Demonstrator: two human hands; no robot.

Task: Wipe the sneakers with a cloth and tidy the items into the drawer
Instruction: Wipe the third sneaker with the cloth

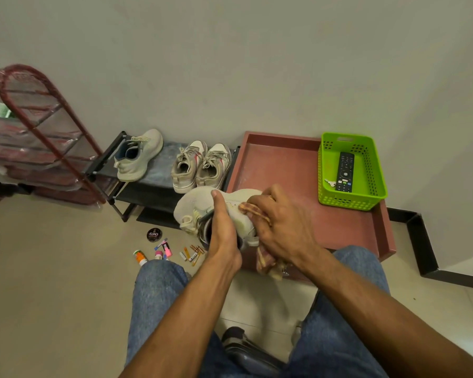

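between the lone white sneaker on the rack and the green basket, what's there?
Head view: a pair of beige lace-up sneakers on the black shoe rack, then bare floor of the reddish-brown tray, between the white sneaker and green plastic basket.

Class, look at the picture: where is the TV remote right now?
In the head view, the remote lies inside the green basket, beside a key, at the right back of the red drawer near the wall.
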